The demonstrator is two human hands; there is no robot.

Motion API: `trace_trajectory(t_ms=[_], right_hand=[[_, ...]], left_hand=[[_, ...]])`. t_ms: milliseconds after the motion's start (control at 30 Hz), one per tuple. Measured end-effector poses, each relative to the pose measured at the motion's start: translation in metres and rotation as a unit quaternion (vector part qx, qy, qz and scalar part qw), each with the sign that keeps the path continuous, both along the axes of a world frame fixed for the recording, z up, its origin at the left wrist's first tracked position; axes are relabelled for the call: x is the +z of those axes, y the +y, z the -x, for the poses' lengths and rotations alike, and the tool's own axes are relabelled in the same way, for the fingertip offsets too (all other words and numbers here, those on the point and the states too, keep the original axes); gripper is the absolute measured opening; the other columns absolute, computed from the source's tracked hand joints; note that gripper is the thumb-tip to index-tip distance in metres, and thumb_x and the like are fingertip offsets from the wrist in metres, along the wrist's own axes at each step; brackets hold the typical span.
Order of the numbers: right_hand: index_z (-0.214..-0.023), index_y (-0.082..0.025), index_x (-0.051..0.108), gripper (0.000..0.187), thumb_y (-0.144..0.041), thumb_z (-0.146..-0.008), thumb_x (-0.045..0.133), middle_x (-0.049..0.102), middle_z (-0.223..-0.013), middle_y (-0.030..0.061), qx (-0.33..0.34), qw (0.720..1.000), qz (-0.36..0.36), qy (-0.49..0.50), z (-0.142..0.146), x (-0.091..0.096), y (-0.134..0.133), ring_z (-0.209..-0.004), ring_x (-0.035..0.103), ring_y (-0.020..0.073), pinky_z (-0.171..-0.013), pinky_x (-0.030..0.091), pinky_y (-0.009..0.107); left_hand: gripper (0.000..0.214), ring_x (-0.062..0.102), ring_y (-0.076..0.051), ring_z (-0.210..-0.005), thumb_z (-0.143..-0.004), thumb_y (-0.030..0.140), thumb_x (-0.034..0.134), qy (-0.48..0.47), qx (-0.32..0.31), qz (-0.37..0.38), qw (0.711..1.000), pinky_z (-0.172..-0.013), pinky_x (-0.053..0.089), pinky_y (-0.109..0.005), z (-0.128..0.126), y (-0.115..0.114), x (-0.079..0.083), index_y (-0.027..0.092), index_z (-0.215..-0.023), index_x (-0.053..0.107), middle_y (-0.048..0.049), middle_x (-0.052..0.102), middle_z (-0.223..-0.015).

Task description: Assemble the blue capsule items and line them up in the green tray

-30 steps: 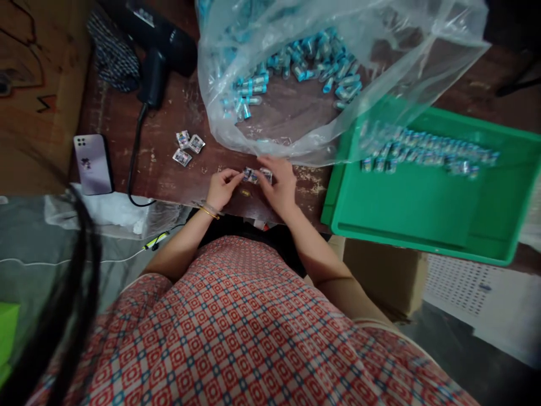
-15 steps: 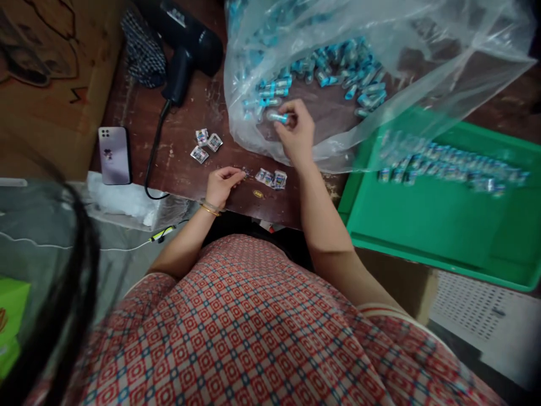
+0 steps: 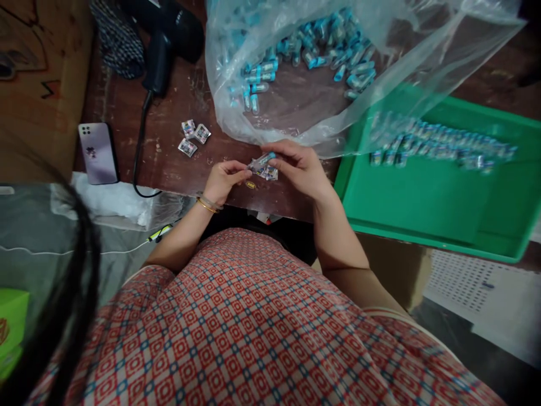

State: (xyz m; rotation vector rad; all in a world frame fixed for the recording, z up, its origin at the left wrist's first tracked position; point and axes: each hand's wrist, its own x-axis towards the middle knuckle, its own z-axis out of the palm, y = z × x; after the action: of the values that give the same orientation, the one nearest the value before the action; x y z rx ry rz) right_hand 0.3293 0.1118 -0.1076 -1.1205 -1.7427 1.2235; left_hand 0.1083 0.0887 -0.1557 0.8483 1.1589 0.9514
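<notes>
My right hand [image 3: 302, 166] is closed on a small blue-capped tube [image 3: 264, 159] near the table's front edge. My left hand [image 3: 224, 179] pinches a small printed sleeve [image 3: 255, 166] against the tube's end. A few more printed sleeves [image 3: 269, 173] lie on the table just under my hands. Behind them a clear plastic bag [image 3: 380, 62] holds several loose blue tubes [image 3: 333, 45].
A green tray [image 3: 422, 197] at the right carries a row of wrapped tubes [image 3: 443, 149]. Three loose sleeves [image 3: 193, 137] lie left of the bag. A black heat gun [image 3: 164, 39] with its cord, a purple phone [image 3: 96, 152] and a patterned cloth [image 3: 116, 36] sit at the left.
My right hand has come back from the bag with a blue tube to the table's front edge. It now meets my left hand, which holds up a sleeve.
</notes>
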Motion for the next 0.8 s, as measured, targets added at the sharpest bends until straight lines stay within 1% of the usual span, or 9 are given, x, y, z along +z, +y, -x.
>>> trace_trajectory(t_ms=[100,167,233,333,400,500,567,700,800], right_hand=[[-0.117,-0.033,0.08,0.026,-0.047,-0.096,0.074,0.079,-0.119,0.003,0.025,0.999,-0.02,-0.004,0.0,0.005,-0.005,-0.116,0.072,0.0259,-0.112,0.054,0.048],[-0.117,-0.033,0.077,0.026,-0.045,-0.094,0.077,0.078,-0.117,0.0036,0.008,1.0,-0.026,-0.014,-0.001,0.006,-0.009,-0.112,0.072,0.026,-0.109,0.055,0.048],[-0.112,-0.032,0.076,0.022,-0.042,-0.093,0.079,0.077,-0.11,0.004,-0.015,0.998,-0.041,-0.044,-0.001,0.003,-0.013,-0.106,0.071,0.026,-0.106,0.056,0.048],[-0.099,-0.029,0.076,0.011,-0.039,-0.095,0.076,0.078,-0.101,0.0038,-0.027,0.993,-0.071,-0.085,-0.001,-0.006,-0.02,-0.1,0.07,0.0255,-0.105,0.054,0.048],[-0.096,-0.029,0.076,0.009,-0.038,-0.096,0.075,0.079,-0.099,0.0028,-0.038,0.993,-0.076,-0.087,0.002,-0.013,-0.027,-0.1,0.071,0.0254,-0.106,0.052,0.05],[-0.095,-0.031,0.077,0.006,-0.037,-0.096,0.075,0.081,-0.106,0.0014,-0.059,0.992,-0.075,-0.081,0.009,-0.024,-0.041,-0.108,0.071,0.0268,-0.11,0.049,0.054],[-0.097,-0.032,0.078,0.006,-0.036,-0.092,0.079,0.081,-0.113,0.0007,-0.08,0.99,-0.077,-0.087,0.014,-0.029,-0.049,-0.116,0.07,0.029,-0.114,0.047,0.058],[-0.1,-0.036,0.078,0.014,-0.034,-0.088,0.084,0.081,-0.118,-0.0006,-0.125,0.982,-0.102,-0.098,0.019,-0.037,-0.058,-0.127,0.067,0.0319,-0.122,0.038,0.065],[-0.1,-0.037,0.078,0.012,-0.033,-0.09,0.082,0.081,-0.119,-0.0014,-0.12,0.982,-0.108,-0.094,0.02,-0.039,-0.058,-0.13,0.066,0.0312,-0.127,0.032,0.066]], left_hand=[[0.04,0.055,-0.011,-0.058,-0.058,0.049,0.097,0.01,-0.025,0.003,1.0,-0.057,0.044,-0.026,-0.002,-0.005,0.004,0.018,-0.073,0.078,-0.0001,0.069,-0.067],[0.042,0.062,-0.013,-0.065,-0.06,0.051,0.097,0.02,-0.034,-0.011,0.999,-0.061,0.048,-0.026,-0.005,-0.008,0.005,0.018,-0.081,0.081,-0.0014,0.074,-0.074],[0.046,0.067,-0.015,-0.072,-0.064,0.054,0.096,0.012,-0.038,-0.02,0.999,-0.068,0.052,-0.028,-0.009,-0.011,0.005,0.019,-0.09,0.082,-0.0027,0.078,-0.082],[0.053,0.07,-0.016,-0.077,-0.064,0.061,0.095,-0.037,-0.047,0.019,0.998,-0.073,0.055,-0.029,-0.014,-0.015,0.003,0.02,-0.094,0.083,-0.0043,0.081,-0.089],[0.056,0.07,-0.016,-0.077,-0.063,0.064,0.096,-0.082,-0.068,0.063,0.992,-0.072,0.055,-0.029,-0.015,-0.018,0.001,0.019,-0.093,0.082,-0.0053,0.08,-0.089],[0.053,0.07,-0.015,-0.075,-0.067,0.063,0.095,-0.138,-0.095,0.112,0.979,-0.072,0.056,-0.028,-0.014,-0.021,-0.001,0.017,-0.089,0.079,-0.0046,0.077,-0.083],[0.049,0.069,-0.013,-0.074,-0.07,0.06,0.095,-0.155,-0.092,0.125,0.976,-0.074,0.057,-0.028,-0.015,-0.022,-0.001,0.018,-0.088,0.078,-0.0029,0.075,-0.082],[0.046,0.069,-0.011,-0.077,-0.07,0.056,0.096,-0.161,-0.069,0.112,0.978,-0.076,0.056,-0.026,-0.019,-0.025,0.001,0.018,-0.091,0.079,-0.0016,0.076,-0.087],[0.05,0.067,-0.011,-0.076,-0.065,0.06,0.098,-0.156,-0.055,0.098,0.981,-0.075,0.057,-0.026,-0.022,-0.028,0.002,0.019,-0.089,0.08,-0.002,0.077,-0.088]])
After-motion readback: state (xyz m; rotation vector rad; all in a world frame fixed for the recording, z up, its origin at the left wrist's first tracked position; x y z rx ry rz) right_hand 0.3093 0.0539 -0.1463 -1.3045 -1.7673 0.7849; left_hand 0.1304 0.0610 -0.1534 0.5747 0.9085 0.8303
